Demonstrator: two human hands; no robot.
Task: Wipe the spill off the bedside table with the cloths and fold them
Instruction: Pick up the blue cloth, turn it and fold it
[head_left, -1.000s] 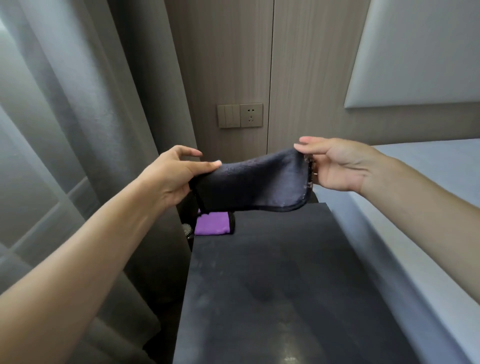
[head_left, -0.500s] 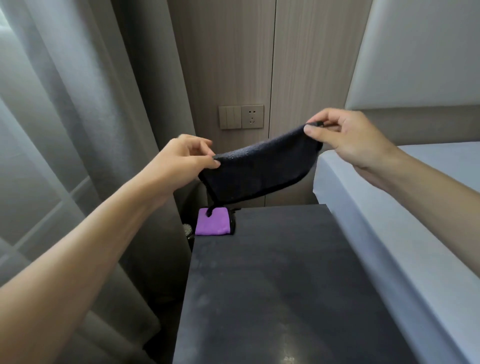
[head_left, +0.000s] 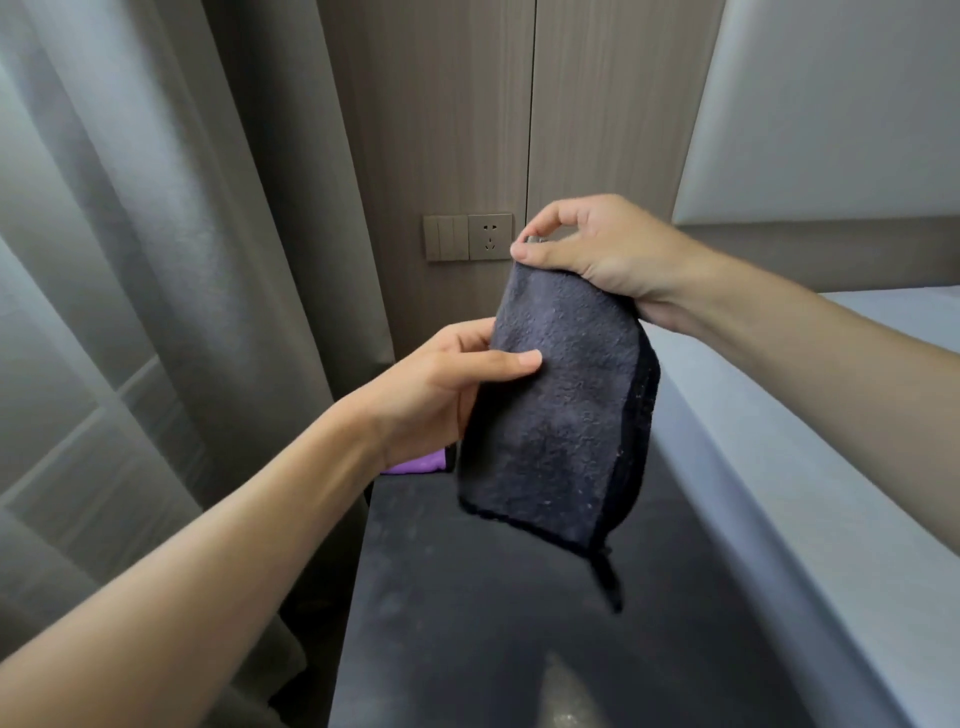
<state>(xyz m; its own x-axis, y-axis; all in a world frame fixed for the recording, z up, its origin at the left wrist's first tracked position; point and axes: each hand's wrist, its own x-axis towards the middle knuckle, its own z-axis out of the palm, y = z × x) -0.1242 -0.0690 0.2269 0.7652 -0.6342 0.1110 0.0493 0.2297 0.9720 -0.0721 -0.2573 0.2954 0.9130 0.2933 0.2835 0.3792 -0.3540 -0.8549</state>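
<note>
A dark grey cloth (head_left: 558, 410) hangs doubled over in the air above the black bedside table (head_left: 519, 623). My right hand (head_left: 587, 254) pinches its top edge, up near the wall socket. My left hand (head_left: 447, 384) grips its left side, thumb lying across the front of the fabric. A small loop tag dangles from the cloth's lower corner. A folded purple cloth (head_left: 418, 464) lies at the table's far left corner, mostly hidden behind my left wrist.
Grey curtains (head_left: 182, 260) hang close along the table's left side. A bed (head_left: 831, 493) with a pale sheet runs along the right. A switch and socket plate (head_left: 467, 236) sits on the wood-panelled wall behind.
The cloth was stretched sideways between both hands; now it hangs vertically. My right hand rose and moved left above the cloth, and my left hand shifted right onto its side.
</note>
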